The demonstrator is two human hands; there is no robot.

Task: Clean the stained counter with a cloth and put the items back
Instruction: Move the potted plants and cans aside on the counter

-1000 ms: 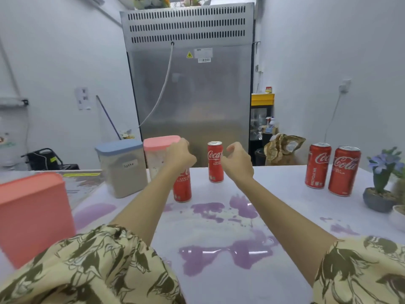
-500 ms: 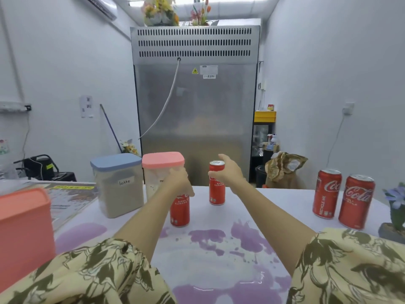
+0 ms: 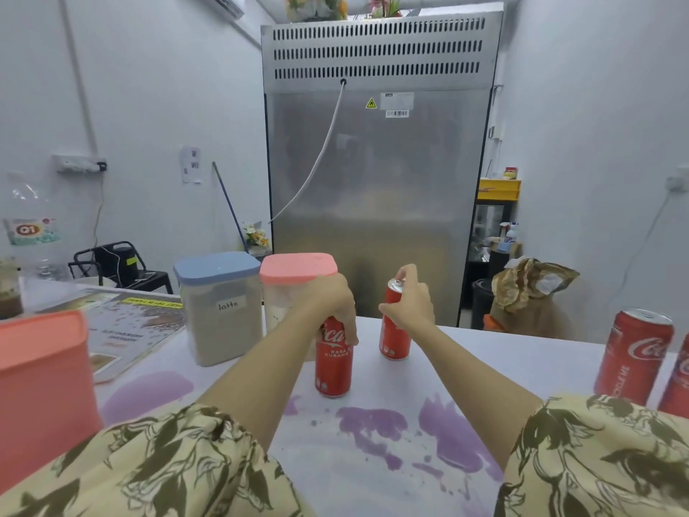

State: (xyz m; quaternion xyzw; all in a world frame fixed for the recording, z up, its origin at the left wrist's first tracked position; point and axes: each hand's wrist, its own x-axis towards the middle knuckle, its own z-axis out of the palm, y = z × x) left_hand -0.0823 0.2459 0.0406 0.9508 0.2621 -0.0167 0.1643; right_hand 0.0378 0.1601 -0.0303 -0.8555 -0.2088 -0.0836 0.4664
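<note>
Person's arms: bare forearms, loose short printed sleeves.
Left hand (image 3: 330, 304) and right hand (image 3: 408, 305) bare, no gloves, rings or watch visible. Left pale yellow fabric sleeve with dark olive leaf-and-flower print (image 3: 156, 464) starts well back from the grip, about at the elbow, with a gathered, puffy hem. Right pale yellow sleeve, same olive botanical print (image 3: 604, 457), same cut, ends near the elbow.

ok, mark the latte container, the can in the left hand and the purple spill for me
latte container (image 3: 223, 322), head view, on its clear front wall below the label.
can in the left hand (image 3: 333, 371), head view, on the red body below the fingers.
purple spill (image 3: 449, 430), head view, on the large patch.
</note>
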